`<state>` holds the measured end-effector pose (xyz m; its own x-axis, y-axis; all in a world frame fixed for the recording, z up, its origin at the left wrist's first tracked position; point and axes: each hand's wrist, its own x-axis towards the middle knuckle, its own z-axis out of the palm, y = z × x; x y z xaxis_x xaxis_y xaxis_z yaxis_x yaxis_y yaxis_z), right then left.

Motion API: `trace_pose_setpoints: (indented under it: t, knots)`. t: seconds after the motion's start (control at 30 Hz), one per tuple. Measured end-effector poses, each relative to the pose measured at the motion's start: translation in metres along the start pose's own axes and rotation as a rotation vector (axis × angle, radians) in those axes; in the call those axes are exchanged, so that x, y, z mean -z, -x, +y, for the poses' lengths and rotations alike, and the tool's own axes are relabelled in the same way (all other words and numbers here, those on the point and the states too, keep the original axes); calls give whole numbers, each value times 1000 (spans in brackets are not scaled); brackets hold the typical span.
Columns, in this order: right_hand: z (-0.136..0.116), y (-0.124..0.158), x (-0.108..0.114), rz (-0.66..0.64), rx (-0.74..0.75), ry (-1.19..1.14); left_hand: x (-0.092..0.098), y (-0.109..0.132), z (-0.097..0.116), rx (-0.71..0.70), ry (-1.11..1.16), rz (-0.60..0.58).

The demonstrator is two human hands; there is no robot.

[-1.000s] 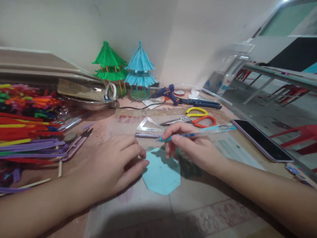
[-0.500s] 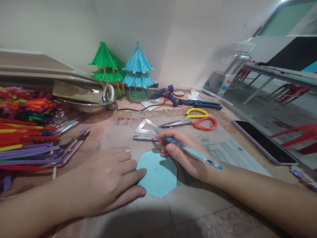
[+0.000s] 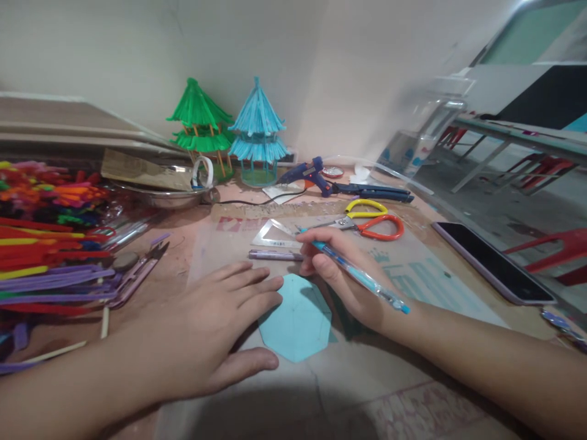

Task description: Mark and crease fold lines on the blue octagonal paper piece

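Behind the counter (image 3: 178,221) rises a pale wall (image 3: 298,67), and off to the far right are red plastic stools (image 3: 557,253) on a grey floor. Against the wall stand two small tiered-roof models, one green (image 3: 200,107), one light blue (image 3: 257,116). Right of them lies a glue gun (image 3: 314,170); to their near left, a metal bowl (image 3: 169,198). Bundles of bright fuzzy stems (image 3: 46,252) crowd the left side, and a phone (image 3: 495,266) lies at the right edge.

Near the middle, a light-blue many-sided card (image 3: 298,333) lies flat between the hands, faint lines on it. The left hand (image 3: 202,336) is spread wide, palm down, its fingertips over the card's left edge; whether they press on it, I cannot tell. The right hand (image 3: 342,272) is closed around a blue pen (image 3: 362,276), whose front end points far left, clear of the card. Beyond them lie a set square (image 3: 270,243), a slim purple stick (image 3: 270,254) and scissors (image 3: 349,223).

Marking or checking the card seems the step in hand. Any further line would call for lowering the pen's front end to the card, with the left hand steadying it.
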<state>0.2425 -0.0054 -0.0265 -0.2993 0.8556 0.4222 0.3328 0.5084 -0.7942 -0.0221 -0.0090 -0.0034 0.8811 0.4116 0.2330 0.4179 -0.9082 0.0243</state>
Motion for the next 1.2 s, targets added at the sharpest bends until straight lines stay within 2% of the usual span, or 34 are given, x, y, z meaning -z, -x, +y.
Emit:
trace_pose_setpoints:
  t: [0.23, 0.47, 0.6, 0.73, 0.83, 0.93, 1.07, 1.2]
  knots:
    - [-2, 4, -4, -76, -166, -225, 0, -5, -8, 78, 74, -69]
    - [-6, 7, -5, -101, -231, -243, -2, -6, -8, 228, -51, 132]
    - [-4, 6, -4, -91, -269, -236, 0, -2, 0, 128, -101, 113]
    - [-11, 4, 0, -65, -212, -216, 0, -3, 7, 56, -65, 57]
    - [-21, 0, 4, -52, -162, -158, -2, -5, 6, 13, -7, 38]
    - [-25, -5, 4, -54, -206, -195, -3, -7, 2, -30, 43, 54]
    - [-19, -9, 0, -89, -290, -202, -4, -6, 2, -37, 46, 70]
    - [-13, -12, -2, -100, -252, -74, -6, -4, 3, -2, 27, 81]
